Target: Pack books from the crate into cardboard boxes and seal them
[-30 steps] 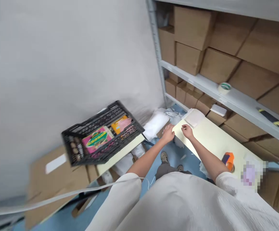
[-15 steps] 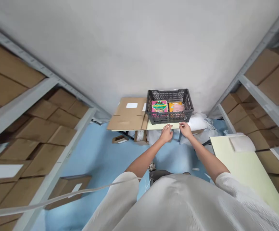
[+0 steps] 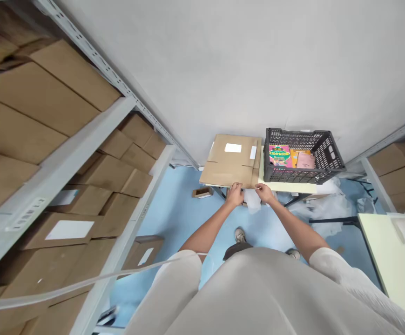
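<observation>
A flattened cardboard box with white labels lies on the narrow pale table by the wall. At its front edge my left hand has its fingers curled closed on the cardboard. Close to the box's right front corner, my right hand is pinched, with a tiny whitish bit at the fingertips that I cannot make out. Right of the cardboard stands a black plastic crate. Inside it lie a pink and green book and an orange and pink one.
Shelves of cardboard boxes rise on my left, with more boxes at right. Another pale table is at right. Clear plastic wrapping and a small open carton are low down near the wall table.
My view has swung left, so the crate appears farther right. Both hands have moved from in front of the crate to the cardboard's front edge, and the left fingers have closed there.
</observation>
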`<control>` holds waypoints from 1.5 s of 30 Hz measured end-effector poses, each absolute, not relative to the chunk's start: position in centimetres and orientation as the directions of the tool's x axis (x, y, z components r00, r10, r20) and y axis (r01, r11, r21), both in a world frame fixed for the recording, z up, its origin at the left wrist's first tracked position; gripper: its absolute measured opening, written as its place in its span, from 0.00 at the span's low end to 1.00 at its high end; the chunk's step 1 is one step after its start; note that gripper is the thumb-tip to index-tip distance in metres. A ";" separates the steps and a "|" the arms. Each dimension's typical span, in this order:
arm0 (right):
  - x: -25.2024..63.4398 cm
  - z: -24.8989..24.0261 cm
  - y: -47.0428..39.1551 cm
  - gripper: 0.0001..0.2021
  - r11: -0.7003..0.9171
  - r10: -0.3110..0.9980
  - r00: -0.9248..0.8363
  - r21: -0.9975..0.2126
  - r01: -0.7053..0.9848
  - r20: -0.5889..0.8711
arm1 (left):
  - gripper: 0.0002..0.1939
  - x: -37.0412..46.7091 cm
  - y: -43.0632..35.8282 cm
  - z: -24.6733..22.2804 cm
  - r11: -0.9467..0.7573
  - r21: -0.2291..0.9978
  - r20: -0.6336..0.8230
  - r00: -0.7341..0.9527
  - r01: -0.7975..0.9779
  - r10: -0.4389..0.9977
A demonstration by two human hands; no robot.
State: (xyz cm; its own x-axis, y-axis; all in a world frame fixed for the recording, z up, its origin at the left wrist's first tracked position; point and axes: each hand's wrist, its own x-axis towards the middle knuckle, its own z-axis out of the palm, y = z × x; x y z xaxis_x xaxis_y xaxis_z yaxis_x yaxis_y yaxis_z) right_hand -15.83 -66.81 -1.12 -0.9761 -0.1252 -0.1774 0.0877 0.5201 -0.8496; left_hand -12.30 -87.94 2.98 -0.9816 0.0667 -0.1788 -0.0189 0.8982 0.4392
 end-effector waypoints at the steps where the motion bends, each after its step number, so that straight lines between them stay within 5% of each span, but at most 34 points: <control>1: -16.2 -1.9 -67.9 0.12 0.529 -0.111 -0.971 -0.840 0.124 -0.213 | 0.27 -12.7 -89.3 2.5 0.907 0.421 -0.197 -0.978 -0.024 0.066; 14: -18.2 -7.5 -73.3 0.24 0.573 0.026 -0.928 -0.755 0.319 -0.372 | 0.33 -16.4 -95.1 -3.2 0.913 0.389 -0.271 -0.932 0.125 0.243; 18: -18.0 -7.5 -73.2 0.27 0.574 0.015 -0.942 -0.768 0.283 -0.335 | 0.33 -17.0 -94.9 -4.0 0.906 0.404 -0.239 -0.941 0.126 0.238; 23: -17.5 -6.9 -72.6 0.27 0.715 0.083 -0.931 -0.629 0.304 -0.355 | 0.33 -18.6 -94.5 -4.2 0.900 0.434 -0.254 -0.952 0.046 0.171; 34: -17.8 -4.9 -75.9 0.28 0.779 -0.008 -0.852 -0.538 0.323 -0.523 | 0.33 -18.5 -95.8 -3.6 0.921 0.380 -0.261 -0.946 0.082 0.192; 38: -17.9 -5.1 -75.7 0.34 0.731 0.105 -0.873 -0.558 0.392 -0.476 | 0.33 -18.2 -96.6 -3.2 0.912 0.396 -0.250 -0.943 0.110 0.222; 45: -17.2 -5.7 -74.8 0.29 0.720 0.198 -0.866 -0.532 0.446 -0.458 | 0.33 -17.9 -97.3 -2.9 0.878 0.465 -0.239 -0.939 0.112 0.246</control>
